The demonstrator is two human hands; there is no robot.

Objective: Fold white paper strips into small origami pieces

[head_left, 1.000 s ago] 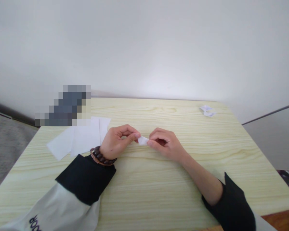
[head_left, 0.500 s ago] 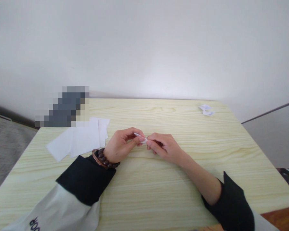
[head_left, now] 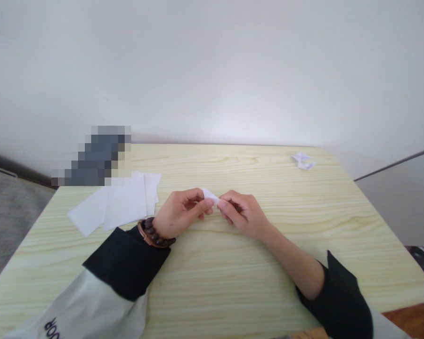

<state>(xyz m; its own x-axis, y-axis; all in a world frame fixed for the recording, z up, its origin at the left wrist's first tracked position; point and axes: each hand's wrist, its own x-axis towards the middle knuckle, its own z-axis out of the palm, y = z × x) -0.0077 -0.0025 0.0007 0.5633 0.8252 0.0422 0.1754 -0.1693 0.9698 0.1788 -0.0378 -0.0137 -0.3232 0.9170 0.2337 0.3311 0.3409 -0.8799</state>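
Note:
A small folded piece of white paper (head_left: 209, 195) is held between my two hands above the middle of the table. My left hand (head_left: 180, 212) pinches its left side between thumb and fingers; a dark beaded bracelet and a copper-coloured bangle circle that wrist. My right hand (head_left: 242, 214) grips the paper's right end with thumb and forefinger. Part of the paper is hidden by the fingers. Left of my hands, several flat white paper sheets (head_left: 125, 202) lie overlapping on the table.
Small folded white papers (head_left: 305, 165) lie at the far right of the wood-grain table (head_left: 226, 282). A blurred dark, flat object (head_left: 95, 157) is at the back left. A white wall (head_left: 219, 70) rises behind the table's back edge. Something brown (head_left: 415, 320) shows at the bottom right.
The folded paper has turned so that more of its white face shows between my hands. My right hand's fingers have shifted slightly; the sheets on the table have not moved.

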